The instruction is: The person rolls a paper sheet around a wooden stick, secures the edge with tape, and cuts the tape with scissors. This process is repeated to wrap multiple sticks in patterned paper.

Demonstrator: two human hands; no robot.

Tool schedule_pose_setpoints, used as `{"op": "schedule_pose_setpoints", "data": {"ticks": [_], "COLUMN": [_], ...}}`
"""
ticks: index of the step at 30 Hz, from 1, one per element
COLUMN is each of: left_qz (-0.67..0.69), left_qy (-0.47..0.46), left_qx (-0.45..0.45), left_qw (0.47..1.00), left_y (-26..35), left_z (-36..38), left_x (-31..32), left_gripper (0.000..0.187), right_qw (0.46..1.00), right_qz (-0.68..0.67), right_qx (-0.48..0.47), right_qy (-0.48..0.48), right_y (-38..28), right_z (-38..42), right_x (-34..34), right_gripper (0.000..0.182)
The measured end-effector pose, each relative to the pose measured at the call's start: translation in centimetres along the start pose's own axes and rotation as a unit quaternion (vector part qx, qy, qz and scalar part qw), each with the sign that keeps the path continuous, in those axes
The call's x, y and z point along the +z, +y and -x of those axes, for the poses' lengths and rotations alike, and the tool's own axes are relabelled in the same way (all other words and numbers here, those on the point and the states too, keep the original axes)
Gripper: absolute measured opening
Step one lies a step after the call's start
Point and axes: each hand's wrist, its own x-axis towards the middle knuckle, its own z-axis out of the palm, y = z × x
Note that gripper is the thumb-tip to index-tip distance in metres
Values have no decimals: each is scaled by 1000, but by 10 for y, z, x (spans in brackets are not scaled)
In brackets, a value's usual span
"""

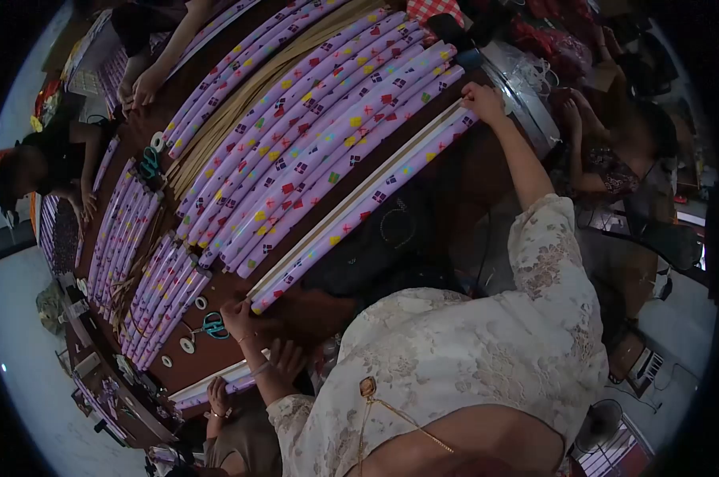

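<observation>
A long purple sheet of gift-print wrapping paper (pixel 359 224), partly rolled, lies along the near edge of the table, with a pale cream strip (pixel 367 188) running beside it. At its lower left end my left hand (pixel 237 318) has its fingers closed on the paper's edge. The far upper right end is gripped by my right hand (pixel 483 103), fingers curled over it. Many finished-looking purple rolls (pixel 312 135) lie side by side just beyond the paper. Near my left hand are teal-handled scissors (pixel 214 325) and a tape roll (pixel 187 345).
Thin brown sticks or strips (pixel 248 87) lie among the rolls. Shorter rolls (pixel 165 306) are stacked at the left, with another pair of scissors (pixel 150 162) farther back. Co-workers' hands (pixel 143 86) work around the dark red table (pixel 224 358); another person's hand (pixel 218 396) is close below my left arm.
</observation>
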Motion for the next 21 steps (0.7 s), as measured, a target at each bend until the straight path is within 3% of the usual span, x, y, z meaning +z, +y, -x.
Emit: {"op": "schedule_pose_setpoints", "data": {"ticks": [8, 14, 17, 19, 21], "left_qz": [-74, 18, -19, 52, 53], "left_qy": [20, 4, 14, 13, 9], "left_qx": [16, 32, 19, 20, 17], "left_qw": [997, 999, 1000, 998, 998], "left_y": [-3, -29, -21, -33, -37], "left_z": [-1, -11, -7, -11, -13], "left_x": [-2, 1, 2, 5, 7], "left_gripper": [42, 43, 42, 41, 41], "right_qw": [1000, 997, 994, 996, 991], "right_qz": [-17, -38, 11, -31, -42], "right_qx": [21, 49, 67, 78, 113], "right_qy": [-16, 46, 90, 18, 49], "right_y": [7, 12, 2, -4, -2], "right_z": [-5, -6, -2, 1, -1], "right_x": [7, 15, 11, 11, 20], "right_gripper": [25, 33, 21, 13, 7]}}
